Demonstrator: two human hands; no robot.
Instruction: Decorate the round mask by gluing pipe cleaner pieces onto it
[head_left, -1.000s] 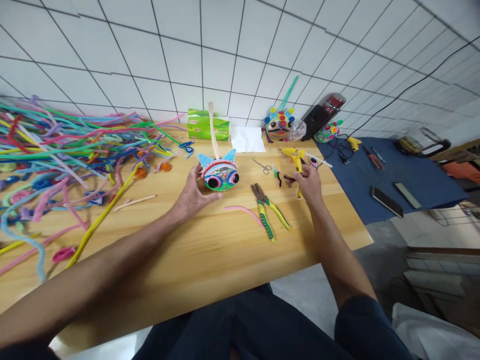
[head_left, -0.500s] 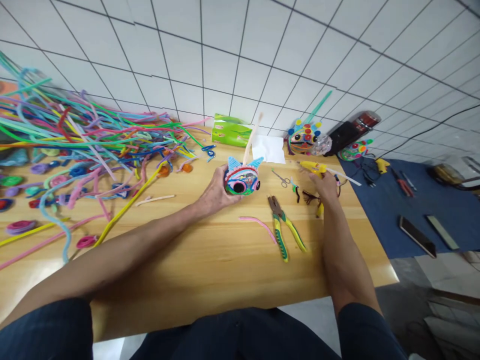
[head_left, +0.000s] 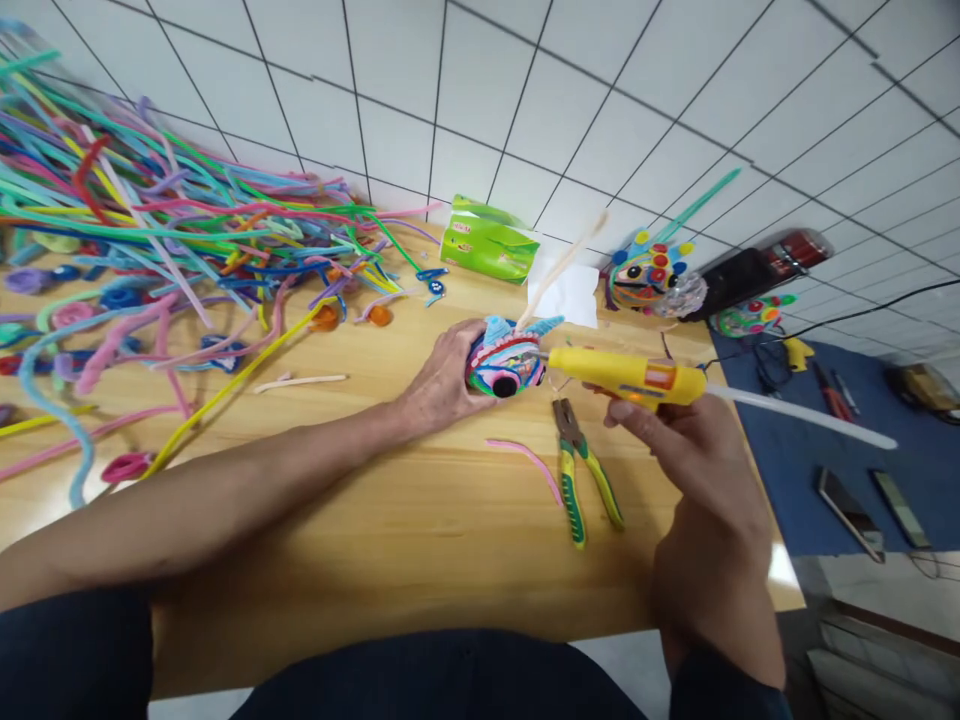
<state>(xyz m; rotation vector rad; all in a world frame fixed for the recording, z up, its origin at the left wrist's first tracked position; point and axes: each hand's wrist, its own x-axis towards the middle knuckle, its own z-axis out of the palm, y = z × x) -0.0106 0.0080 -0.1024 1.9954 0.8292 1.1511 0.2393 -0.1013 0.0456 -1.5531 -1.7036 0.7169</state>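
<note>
My left hand point(head_left: 446, 385) is closed around the side of a colourful pipe-cleaner animal head point(head_left: 504, 362) with black eyes, blue ears and a pale stem rising from its top. My right hand point(head_left: 686, 440) grips a yellow hot glue gun point(head_left: 626, 374). A long white glue stick point(head_left: 802, 415) juts out of the gun's rear. The gun's nozzle is at the upper right side of the head; I cannot tell whether it touches. Below the gun lie green-and-yellow pliers point(head_left: 577, 470), and left of them a pink pipe cleaner point(head_left: 531, 462).
Many pipe cleaners point(head_left: 172, 240) are heaped at the left. Along the wall stand a green packet point(head_left: 487, 245), white paper point(head_left: 564, 290), another decorated head point(head_left: 645, 275) and a dark bottle point(head_left: 757, 268). A blue cloth point(head_left: 795, 450) with a phone point(head_left: 850, 512) lies at the right.
My right hand has lifted the glue gun from the table's right side and brought its nozzle to the animal head. My left hand still holds the head, now turned slightly. The view has shifted.
</note>
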